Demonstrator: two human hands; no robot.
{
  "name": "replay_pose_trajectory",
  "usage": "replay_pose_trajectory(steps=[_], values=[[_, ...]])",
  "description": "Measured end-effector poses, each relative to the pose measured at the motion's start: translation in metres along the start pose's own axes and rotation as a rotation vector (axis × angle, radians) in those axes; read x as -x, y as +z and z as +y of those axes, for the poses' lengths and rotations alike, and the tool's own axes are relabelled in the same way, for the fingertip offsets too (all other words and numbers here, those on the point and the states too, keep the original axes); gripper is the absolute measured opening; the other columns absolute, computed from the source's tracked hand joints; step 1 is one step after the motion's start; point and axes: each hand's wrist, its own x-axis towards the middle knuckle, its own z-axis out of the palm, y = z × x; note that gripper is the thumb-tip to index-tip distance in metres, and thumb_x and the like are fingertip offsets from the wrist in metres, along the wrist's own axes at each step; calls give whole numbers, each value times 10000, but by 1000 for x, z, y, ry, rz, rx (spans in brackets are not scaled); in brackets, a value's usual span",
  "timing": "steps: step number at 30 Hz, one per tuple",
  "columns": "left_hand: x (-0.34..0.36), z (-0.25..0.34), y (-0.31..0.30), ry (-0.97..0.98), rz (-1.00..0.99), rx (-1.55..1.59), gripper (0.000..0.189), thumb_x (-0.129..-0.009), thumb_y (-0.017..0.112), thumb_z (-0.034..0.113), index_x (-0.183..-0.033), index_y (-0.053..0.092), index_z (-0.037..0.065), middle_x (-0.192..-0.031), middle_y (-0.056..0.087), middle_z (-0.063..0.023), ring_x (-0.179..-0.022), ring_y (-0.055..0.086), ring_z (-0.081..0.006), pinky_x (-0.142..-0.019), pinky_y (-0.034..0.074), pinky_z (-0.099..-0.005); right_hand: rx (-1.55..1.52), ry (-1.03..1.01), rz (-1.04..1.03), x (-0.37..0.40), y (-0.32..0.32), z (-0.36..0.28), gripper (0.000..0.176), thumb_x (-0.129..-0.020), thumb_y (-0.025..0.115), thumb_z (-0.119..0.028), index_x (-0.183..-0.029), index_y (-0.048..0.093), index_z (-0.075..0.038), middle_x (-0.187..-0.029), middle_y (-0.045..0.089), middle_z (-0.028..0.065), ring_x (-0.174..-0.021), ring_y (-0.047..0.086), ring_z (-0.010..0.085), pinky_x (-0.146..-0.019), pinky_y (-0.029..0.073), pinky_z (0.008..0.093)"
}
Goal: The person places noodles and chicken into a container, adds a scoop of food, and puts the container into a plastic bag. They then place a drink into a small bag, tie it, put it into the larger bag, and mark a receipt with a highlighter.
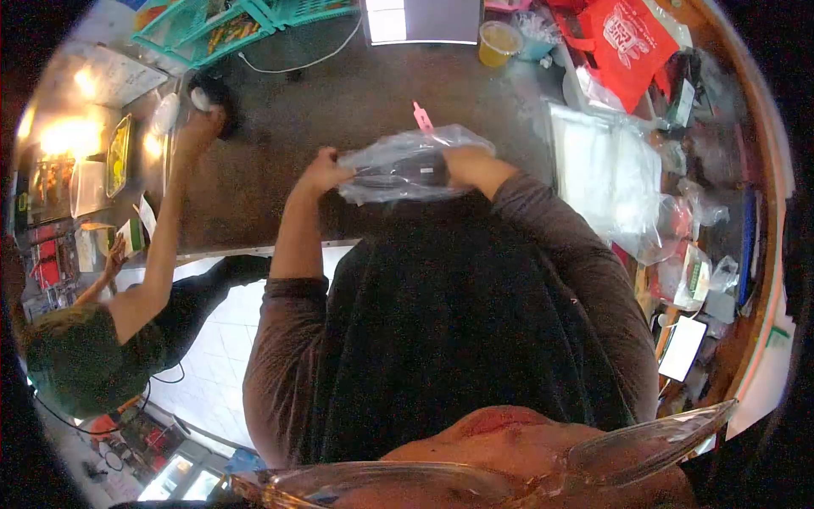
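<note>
Clear eyewear lies below; left hand pinches one end of a plastic bag, right hand clamps the other.

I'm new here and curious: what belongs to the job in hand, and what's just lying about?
Between left hand and right hand:
clear plastic bag
dark item inside

Apparently just lying about:
red bag
cup of yellowish liquid
turquoise baskets
white cable
</note>
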Motion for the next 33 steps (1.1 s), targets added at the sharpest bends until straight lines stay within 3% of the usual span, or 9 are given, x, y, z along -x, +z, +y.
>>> replay_pose_trajectory(steps=[3,6,9,12,16,17,20,24,33], values=[[51,82,-42,184,447,-389,591,-640,685,244,-1149,447,60,-1082,520,-188,-1003,508,-319,-852,411,-392,-89,-72,177,4,15,-1,449,-588,733,-194,-936,538,14,-865,592,219,-833,571,372,-703,454,433],[56,115,-7,609,123,-264,698,-542,753,279,-1143,458,84,-1123,485,-171,-1015,467,-354,-859,398,-417,17,-196,-34,4,1,-4,483,-572,745,-228,-931,534,17,-836,592,220,-818,576,362,-688,454,436],[27,114,55,739,9,-430,721,-572,739,315,-1204,437,143,-1210,435,-140,-1108,412,-341,-927,352,-413,55,-255,-24,-8,13,4,382,-640,696,-248,-910,558,-17,-821,592,194,-812,577,341,-688,453,418],[39,142,37,537,44,-604,703,-585,733,320,-1200,446,139,-1222,423,-152,-1117,398,-356,-937,340,-421,-373,-605,304,23,-26,-12,226,-748,552,-243,-834,605,-42,-746,592,150,-712,564,330,-653,453,423],[33,131,36,548,15,-570,687,-606,720,307,-1200,442,99,-1225,418,-170,-1132,379,-370,-945,324,-432,-223,-320,982,69,-95,65,214,-791,554,-226,-912,578,-51,-859,577,114,-848,555,287,-741,443,373],[29,123,39,548,16,-532,674,-613,715,304,-1192,445,89,-1225,418,-172,-1131,380,-370,-946,322,-431,-435,-9,911,73,-106,102,193,-781,544,-175,-922,570,-47,-844,576,121,-831,559,285,-735,441,377],[37,131,35,583,45,-466,542,-664,674,270,-1125,484,59,-1169,469,-167,-1073,440,-351,-910,354,-425,178,503,717,107,-130,208,287,-765,546,-288,-908,566,-40,-859,582,162,-849,560,313,-730,418,434],[72,189,13,512,186,-460,481,-682,658,245,-1096,499,56,-1105,520,-146,-1011,491,-329,-856,392,-415,242,344,697,119,-90,303,296,-762,556,-321,-867,586,-46,-865,593,149,-876,553,320,-755,414,427],[85,297,59,764,391,-347,449,-672,676,223,-1069,526,76,-1071,541,-105,-988,505,-304,-840,401,-395,-344,237,655,162,-165,317,348,-751,588,-331,-921,581,-28,-884,604,146,-827,579,264,-711,436,354]])
